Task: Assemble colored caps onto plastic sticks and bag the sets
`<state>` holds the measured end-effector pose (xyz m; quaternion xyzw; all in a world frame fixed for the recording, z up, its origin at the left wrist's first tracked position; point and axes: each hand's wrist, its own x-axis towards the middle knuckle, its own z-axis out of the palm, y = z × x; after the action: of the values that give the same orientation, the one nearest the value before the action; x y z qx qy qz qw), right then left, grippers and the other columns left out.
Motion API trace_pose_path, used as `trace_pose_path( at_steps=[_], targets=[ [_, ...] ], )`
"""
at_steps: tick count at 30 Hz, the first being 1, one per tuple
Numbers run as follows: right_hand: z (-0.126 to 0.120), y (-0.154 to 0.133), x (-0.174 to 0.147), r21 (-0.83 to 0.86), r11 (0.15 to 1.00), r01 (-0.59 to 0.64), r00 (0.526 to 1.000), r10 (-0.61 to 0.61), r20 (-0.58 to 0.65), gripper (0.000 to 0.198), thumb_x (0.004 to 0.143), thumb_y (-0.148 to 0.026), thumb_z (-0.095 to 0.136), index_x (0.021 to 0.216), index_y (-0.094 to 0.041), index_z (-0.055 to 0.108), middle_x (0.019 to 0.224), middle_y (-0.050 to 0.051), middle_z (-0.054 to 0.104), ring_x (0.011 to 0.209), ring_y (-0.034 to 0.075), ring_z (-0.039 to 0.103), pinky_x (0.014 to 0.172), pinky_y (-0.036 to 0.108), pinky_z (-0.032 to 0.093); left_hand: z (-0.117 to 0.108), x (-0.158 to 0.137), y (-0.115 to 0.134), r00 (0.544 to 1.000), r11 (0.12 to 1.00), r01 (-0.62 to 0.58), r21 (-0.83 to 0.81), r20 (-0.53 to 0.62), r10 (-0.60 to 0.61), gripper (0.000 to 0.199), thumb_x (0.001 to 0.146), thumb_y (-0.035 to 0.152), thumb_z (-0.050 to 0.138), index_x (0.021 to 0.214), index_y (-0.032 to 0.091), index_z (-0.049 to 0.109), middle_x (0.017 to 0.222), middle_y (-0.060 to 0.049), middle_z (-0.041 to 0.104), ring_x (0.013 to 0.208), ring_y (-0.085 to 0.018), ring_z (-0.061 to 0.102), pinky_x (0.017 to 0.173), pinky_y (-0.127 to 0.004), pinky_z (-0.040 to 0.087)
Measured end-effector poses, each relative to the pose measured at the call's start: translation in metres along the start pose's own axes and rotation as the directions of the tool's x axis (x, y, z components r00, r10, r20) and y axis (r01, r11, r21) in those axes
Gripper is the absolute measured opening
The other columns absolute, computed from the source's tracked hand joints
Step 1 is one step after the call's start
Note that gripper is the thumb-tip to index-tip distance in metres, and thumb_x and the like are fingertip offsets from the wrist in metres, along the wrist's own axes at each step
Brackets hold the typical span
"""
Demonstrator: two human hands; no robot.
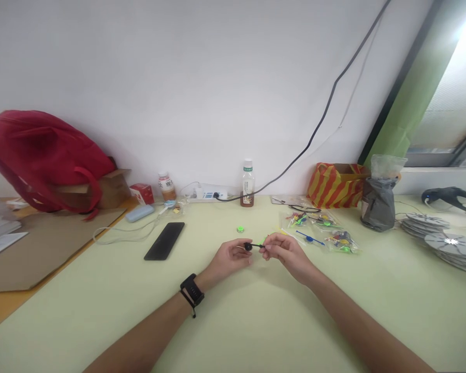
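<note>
Between my two hands, just above the pale green table, is a small black part with a round knob and a thin rod [248, 247]. The fingers of my left hand [233, 255] are closed around its knob end. My right hand [285, 254] pinches the rod's other end. A bit of bright green shows behind the rod, too small to name. Beyond my hands a small green round piece [240, 229] lies on the table. To the right of my right hand lie a blue arrow-shaped plastic piece [309, 238] and clear bags of coloured plastic parts [339, 241].
A black phone [164, 241] lies left of my hands. Against the wall stand a drink bottle [247, 184], a power strip [209, 195] and a striped bag [336, 185]. Stacked grey discs [454, 248] are at the right; a red backpack [42, 155] sits at the left.
</note>
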<state>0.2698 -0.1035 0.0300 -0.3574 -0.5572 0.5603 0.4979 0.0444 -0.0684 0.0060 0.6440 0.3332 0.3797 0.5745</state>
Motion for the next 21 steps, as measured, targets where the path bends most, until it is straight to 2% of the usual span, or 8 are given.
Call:
trace_pose_path(
  at_steps=[5, 9, 16, 18, 21],
  targets=[
    [0.009, 0.010, 0.000, -0.130, 0.987, 0.093, 0.995, -0.087, 0.056, 0.036, 0.087, -0.054, 0.072, 0.093, -0.022, 0.059, 0.079, 0.001, 0.065, 0.072, 0.017, 0.064, 0.071, 0.034, 0.052, 0.008, -0.003, 0.008, 0.998, 0.999, -0.045, 0.004, 0.045, 0.045, 0.050, 0.082, 0.037, 0.082, 0.126, 0.016, 0.071, 0.119, -0.015, 0.075, 0.108, -0.026, 0.070, 0.097, -0.041, 0.055],
    [0.012, 0.019, 0.000, -0.198, 0.970, 0.143, 0.988, -0.127, 0.092, 0.033, 0.093, -0.053, 0.065, 0.097, -0.023, 0.054, 0.085, 0.001, 0.061, 0.074, 0.015, 0.060, 0.070, 0.031, 0.051, 0.013, -0.005, 0.014, 0.991, 0.991, -0.108, 0.077, 0.084, 0.101, 0.040, 0.090, 0.039, 0.074, 0.124, 0.017, 0.073, 0.119, -0.013, 0.074, 0.109, -0.026, 0.069, 0.099, -0.040, 0.054],
    [0.009, 0.022, -0.002, -0.458, 0.854, 0.248, 0.969, -0.215, 0.123, 0.024, 0.100, -0.048, 0.053, 0.098, -0.024, 0.053, 0.092, 0.004, 0.063, 0.081, 0.018, 0.060, 0.072, 0.031, 0.050, 0.013, -0.007, 0.013, 0.981, 0.968, -0.189, 0.165, 0.071, 0.180, 0.034, 0.093, 0.038, 0.070, 0.121, 0.019, 0.076, 0.118, -0.013, 0.073, 0.108, -0.026, 0.068, 0.097, -0.038, 0.055],
    [0.006, 0.022, -0.002, -0.523, 0.818, 0.241, 0.971, -0.210, 0.119, 0.022, 0.100, -0.046, 0.054, 0.099, -0.024, 0.053, 0.086, 0.002, 0.062, 0.076, 0.018, 0.057, 0.067, 0.030, 0.047, 0.012, -0.006, 0.012, 0.981, 0.964, -0.195, 0.179, 0.059, 0.187, 0.034, 0.093, 0.038, 0.070, 0.121, 0.020, 0.076, 0.116, -0.013, 0.073, 0.106, -0.026, 0.069, 0.095, -0.038, 0.056],
    [0.002, 0.021, -0.002, -0.553, 0.803, 0.221, 0.975, -0.197, 0.103, 0.019, 0.099, -0.043, 0.055, 0.102, -0.025, 0.054, 0.073, -0.003, 0.051, 0.066, 0.016, 0.049, 0.061, 0.029, 0.041, 0.009, -0.006, 0.010, 0.977, 0.957, -0.213, 0.198, 0.025, 0.212, 0.033, 0.090, 0.038, 0.074, 0.117, 0.020, 0.078, 0.109, -0.012, 0.073, 0.102, -0.025, 0.069, 0.092, -0.037, 0.056]
  ],
)
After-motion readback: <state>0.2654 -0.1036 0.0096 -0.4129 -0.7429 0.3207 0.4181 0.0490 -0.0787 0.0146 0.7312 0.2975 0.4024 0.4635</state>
